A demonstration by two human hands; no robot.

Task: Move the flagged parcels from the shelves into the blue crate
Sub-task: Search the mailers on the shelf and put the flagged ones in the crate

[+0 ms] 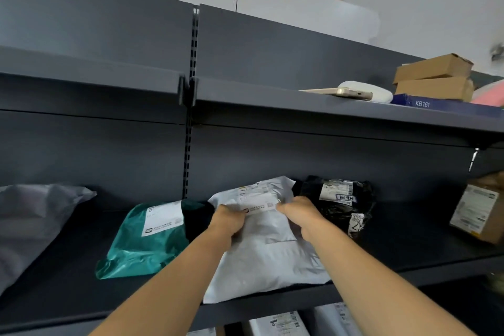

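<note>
A white poly-mailer parcel (268, 256) lies on the dark grey middle shelf (409, 256), its near edge hanging over the shelf lip. Both my hands rest on its upper part beside the shipping labels. My left hand (227, 219) grips the parcel's left side. My right hand (297, 214) holds its right side, fingers curled on the plastic. A green mailer (147, 243) lies just to the left, and a black wrapped parcel (341, 202) sits to the right behind my right hand. No blue crate is in view.
A grey mailer (35, 224) lies at the far left. A cardboard box (477, 213) stands at the right edge. On the upper shelf sit stacked brown boxes (433, 79), a white pouch (365, 91) and a blue box (436, 103). More white parcels (278, 323) lie below.
</note>
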